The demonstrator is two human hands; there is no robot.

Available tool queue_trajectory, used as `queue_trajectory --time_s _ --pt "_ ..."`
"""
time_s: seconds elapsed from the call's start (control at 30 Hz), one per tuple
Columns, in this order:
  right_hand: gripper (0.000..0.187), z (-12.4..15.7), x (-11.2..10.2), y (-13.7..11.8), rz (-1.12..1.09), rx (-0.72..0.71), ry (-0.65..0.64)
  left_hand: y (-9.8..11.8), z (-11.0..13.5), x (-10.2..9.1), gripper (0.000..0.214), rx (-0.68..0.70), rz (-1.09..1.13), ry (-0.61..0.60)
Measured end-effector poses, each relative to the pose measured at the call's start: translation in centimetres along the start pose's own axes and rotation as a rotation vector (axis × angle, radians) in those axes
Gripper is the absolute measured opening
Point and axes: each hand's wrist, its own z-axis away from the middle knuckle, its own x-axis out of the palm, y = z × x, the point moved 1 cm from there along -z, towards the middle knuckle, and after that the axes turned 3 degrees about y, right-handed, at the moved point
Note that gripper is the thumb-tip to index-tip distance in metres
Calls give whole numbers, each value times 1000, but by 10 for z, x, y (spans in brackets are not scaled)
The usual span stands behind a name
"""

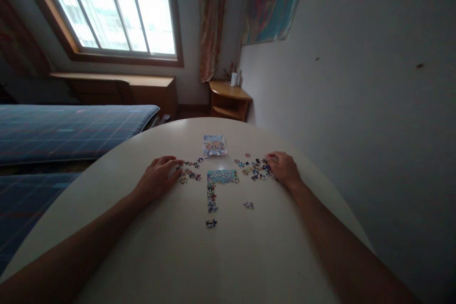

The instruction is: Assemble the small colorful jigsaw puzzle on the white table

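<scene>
Two bare forearms reach forward over a round, pale counter (213,266). Nearest lies a lone jigsaw piece (211,223), then a part-built jigsaw (223,176) shaped like an L. Its long arm runs away from the person, and its short top strip points right and bears pale lettering too small to read. The left hand (158,175) lies flat, its grip spread, with fingertips touching the left pile of loose pieces (190,171). The right hand (283,168) curls over the right pile of loose pieces (251,167); I cannot tell whether its grip pinches one. Beyond lies a printed picture card (214,145), its text illegible. Farther off are a blue plaid bed (71,128), a wooden corner shelf (230,99), a bright window (114,4), a curtain (212,19) and a colourful wall poster (274,0).
</scene>
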Motion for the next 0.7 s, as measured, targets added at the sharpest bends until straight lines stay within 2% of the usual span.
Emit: queue_trajectory --time_s 0.2,0.53,0.7 --pt "28 0 0 1 -1 5 -2 0 0 0 44 -16 21 -14" --pt "27 1 -2 -2 -34 2 12 -3 1 2 41 26 20 39" --pt "26 1 -9 -11 -88 -55 37 -2 1 2 43 24 19 39"
